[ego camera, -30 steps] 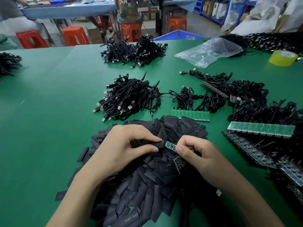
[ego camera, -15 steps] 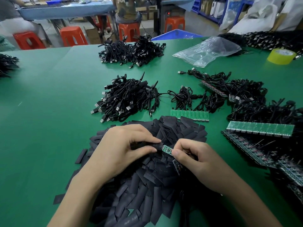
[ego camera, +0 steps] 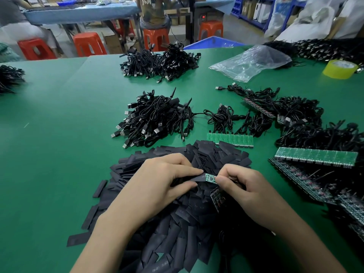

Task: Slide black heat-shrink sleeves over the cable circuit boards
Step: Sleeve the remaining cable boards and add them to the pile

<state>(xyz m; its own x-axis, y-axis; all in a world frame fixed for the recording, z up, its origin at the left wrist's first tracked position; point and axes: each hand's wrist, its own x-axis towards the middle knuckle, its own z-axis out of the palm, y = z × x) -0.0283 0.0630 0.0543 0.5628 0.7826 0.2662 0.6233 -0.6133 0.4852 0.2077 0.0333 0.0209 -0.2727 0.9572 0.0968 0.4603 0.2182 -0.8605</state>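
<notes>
Over the pile of black sleeves [ego camera: 177,243], front-centre of the green table [ego camera: 59,154], both hands are meeting.

- The left hand [ego camera: 163,180] is pinching one heat-shrink sleeve [ego camera: 198,177] between thumb and forefinger, with the other fingers curling in behind.
- The right hand [ego camera: 242,190] is pinching a small green circuit board [ego camera: 210,177] by its right end. Thumb and forefinger are clamping it and the remaining fingers are curling under.
- The board's left end is sitting at the sleeve mouth, and most of the board is showing green between the two hands. Can't tell how far it is reaching inside.
- A dark strip of boards [ego camera: 216,198] is hanging just under the right thumb, above the pile.

Behind the pile, a tangled USB cable bundle [ego camera: 155,121] is lying on the table. A green board panel [ego camera: 230,139] is sitting at the pile's far edge, to the right of the bundle. Another panel [ego camera: 315,159] is resting at right over dark board strips and cables.

On the far side a second cable heap [ego camera: 161,62], a clear plastic bag [ego camera: 252,62] and a yellow tape roll [ego camera: 339,68] are lying.
</notes>
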